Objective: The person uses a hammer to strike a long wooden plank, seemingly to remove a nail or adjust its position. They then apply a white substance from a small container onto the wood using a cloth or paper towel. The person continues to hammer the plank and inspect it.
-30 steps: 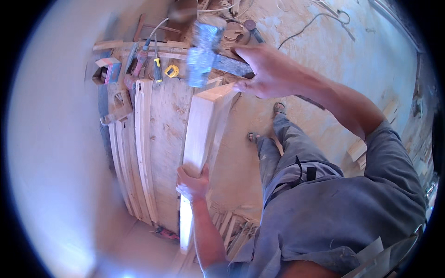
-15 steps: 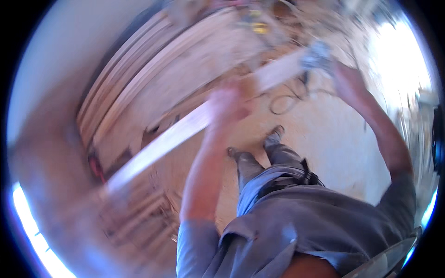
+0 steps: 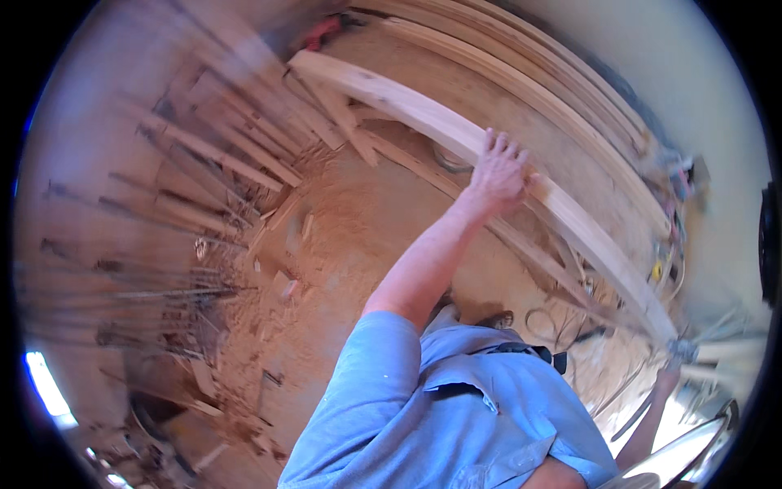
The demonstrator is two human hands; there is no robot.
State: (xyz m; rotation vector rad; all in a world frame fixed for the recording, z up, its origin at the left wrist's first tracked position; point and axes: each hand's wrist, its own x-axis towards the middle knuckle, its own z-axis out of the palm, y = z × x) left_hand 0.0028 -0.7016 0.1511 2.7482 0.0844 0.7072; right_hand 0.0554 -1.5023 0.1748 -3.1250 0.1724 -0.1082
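Observation:
A long pale wooden beam (image 3: 582, 228) runs from the upper left down to the lower right, its lines bowed by the lens. My left hand (image 3: 498, 175) grips it near mid-length, fingers curled over the far edge. At the beam's lower right end is a grey metallic object (image 3: 683, 350), too small and blurred to name. My right hand (image 3: 666, 381) is up against that object and seems closed on it; its fingers are mostly hidden.
More long boards (image 3: 538, 90) lie on the workbench (image 3: 456, 69) along the wall. A red tool (image 3: 322, 31) sits by the beam's far end. Clamps and wood strips (image 3: 220, 155) stand at left. Sawdust and offcuts (image 3: 326, 220) cover the floor; a cable (image 3: 542, 322) loops near my feet.
My view has swung left, showing the clamps and sawdust-covered floor. The beam now slopes down to the right instead of up. My left hand stays on it; my right appears at lower right.

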